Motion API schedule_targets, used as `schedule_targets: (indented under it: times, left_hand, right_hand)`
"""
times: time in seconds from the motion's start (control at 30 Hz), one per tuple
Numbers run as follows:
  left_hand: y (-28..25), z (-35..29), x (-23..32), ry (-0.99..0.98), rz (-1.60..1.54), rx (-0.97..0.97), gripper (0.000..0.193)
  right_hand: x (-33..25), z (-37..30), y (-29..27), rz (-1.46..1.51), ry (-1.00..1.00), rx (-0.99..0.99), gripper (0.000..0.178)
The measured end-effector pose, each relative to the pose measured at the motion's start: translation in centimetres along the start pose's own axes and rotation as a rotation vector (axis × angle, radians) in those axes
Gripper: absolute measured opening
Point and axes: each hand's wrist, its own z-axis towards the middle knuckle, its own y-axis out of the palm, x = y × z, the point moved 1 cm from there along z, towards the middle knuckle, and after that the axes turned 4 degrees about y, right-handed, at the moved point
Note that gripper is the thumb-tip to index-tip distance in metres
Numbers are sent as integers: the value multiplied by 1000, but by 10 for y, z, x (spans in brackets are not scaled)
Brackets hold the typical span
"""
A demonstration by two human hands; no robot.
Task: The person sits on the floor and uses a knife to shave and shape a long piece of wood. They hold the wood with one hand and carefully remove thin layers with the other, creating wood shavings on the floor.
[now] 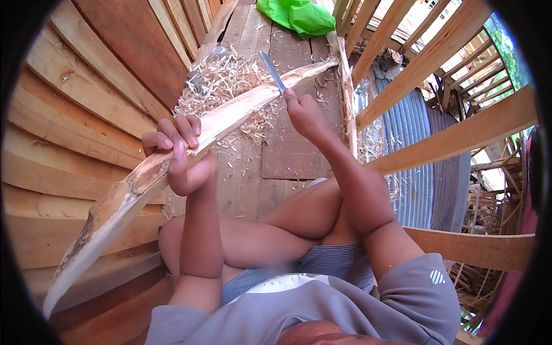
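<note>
A long, curved piece of pale, partly shaved wood (230,115) slants from the lower left up to the right, its far tip near the railing. My left hand (179,150) is wrapped round it at about its middle, fingers over the top and thumb on the near side. Darker bark-like patches mark the wood on the near side of that hand. In my right hand (305,114) is a knife (271,72), its handle hidden in the closed fingers. The narrow metal blade points up and to the left, crossing the wood's edge; contact is hard to tell.
Curled wood shavings (221,80) are heaped on the plank floor (247,192) beyond the wood. A bright green bag or cloth (299,17) lies at the far end. Plank wall (86,115) stands left; slatted wooden railing (448,141) on the right, with corrugated metal sheets (405,149) outside it.
</note>
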Motion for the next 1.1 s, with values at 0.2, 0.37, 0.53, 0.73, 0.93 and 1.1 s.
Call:
schedule_targets:
  times: [0.2, 0.37, 0.53, 0.73, 0.93, 1.1]
  left_hand:
    - [-1, -1, 2, 14, -21, 14, 20]
    - [-6, -5, -8, -14, 3, 50, 20]
    - [2, -5, -8, -18, 76, 91, 14]
    - [2, -7, -6, -29, 90, 100, 14]
    - [3, -5, -11, -15, 85, 116, 15]
    - [1, -4, -10, -34, 100, 95, 14]
  right_hand:
    - [-4, -14, 25, -17, -21, 114, 65]
    - [10, 9, 5, 73, 154, 131, 66]
    - [15, 15, 9, -32, -122, 110, 64]
    - [13, 14, 10, 22, 64, 80, 60]
    - [-8, -3, 20, 228, 211, -30, 57]
    - [-4, 18, -10, 368, 457, -62, 55]
